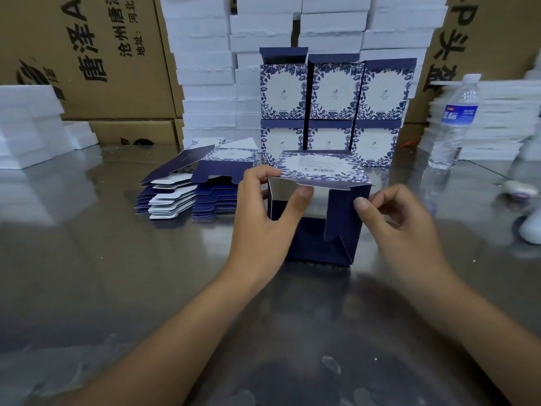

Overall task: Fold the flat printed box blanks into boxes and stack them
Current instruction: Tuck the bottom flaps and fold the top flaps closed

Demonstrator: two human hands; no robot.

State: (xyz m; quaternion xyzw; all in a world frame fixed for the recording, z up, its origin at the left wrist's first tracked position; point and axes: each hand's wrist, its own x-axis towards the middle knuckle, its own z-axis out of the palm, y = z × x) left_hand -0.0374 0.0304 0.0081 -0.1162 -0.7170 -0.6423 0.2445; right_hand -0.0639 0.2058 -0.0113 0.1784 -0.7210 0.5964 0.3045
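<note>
Fingers (304, 192) of left hand (263, 209) and right hand (401, 221) pinch the box (322, 168) flaps: we rate it light, thin, crease-prone card, best held at edges.

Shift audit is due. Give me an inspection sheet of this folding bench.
Surface: shiny metal table, smudged.
Job's things: half-folded box in front, end flaps open; flat blanks piled left of it; folded boxes stacked behind, two tiers of three.
Clutter: water bottle at right; small white object near the right edge, blurred.
Hands: left hand pinches the box's top flap; right hand pinches a side flap.
Cables: nothing seen.
Surroundings: white foam stacks and cardboard cartons behind.
</note>
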